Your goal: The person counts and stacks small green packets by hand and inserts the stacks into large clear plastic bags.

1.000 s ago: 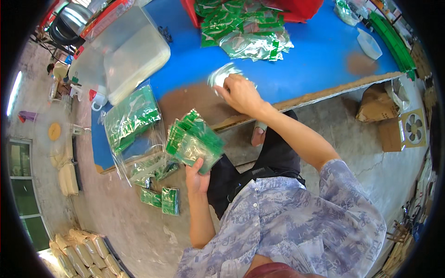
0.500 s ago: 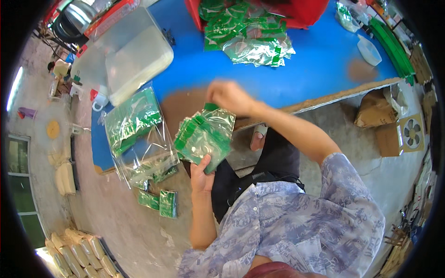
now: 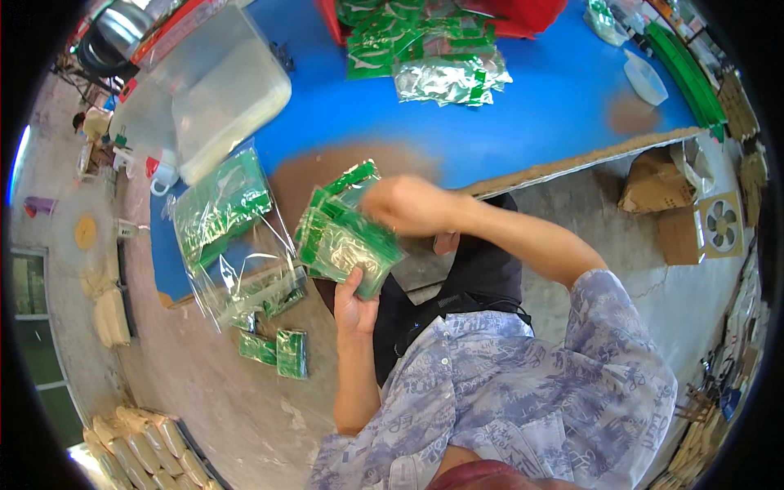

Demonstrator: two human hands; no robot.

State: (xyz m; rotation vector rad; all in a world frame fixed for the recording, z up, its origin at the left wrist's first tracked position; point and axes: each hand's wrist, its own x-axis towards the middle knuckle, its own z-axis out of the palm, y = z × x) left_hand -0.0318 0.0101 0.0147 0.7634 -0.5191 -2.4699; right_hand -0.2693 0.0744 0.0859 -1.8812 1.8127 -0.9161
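Note:
My left hand (image 3: 356, 307) grips the lower end of a fanned stack of small clear plastic bags with green print (image 3: 347, 245), above my lap at the table edge. The thumb lies on top of the stack. My right hand (image 3: 408, 206) is at the stack's upper right edge, smeared by motion, and its fingertips are hidden against the bags. One bag with a green strip (image 3: 359, 175) sticks out beyond the others beside that hand. To the left, a large clear bag (image 3: 233, 214) of similar green packets lies over the table edge.
On the blue table (image 3: 327, 122) stand a translucent plastic bin (image 3: 224, 106) and a red container with a pile of green-printed bags (image 3: 449, 69) before it. A clear scoop-like tray (image 3: 645, 80) lies at right. Green packets (image 3: 291, 354) are on the floor; cartons (image 3: 682, 237) stand right.
My right hand has moved down from above the stack onto its upper right side. A green-strip bag now juts farther from the stack's top. My left hand keeps its grip.

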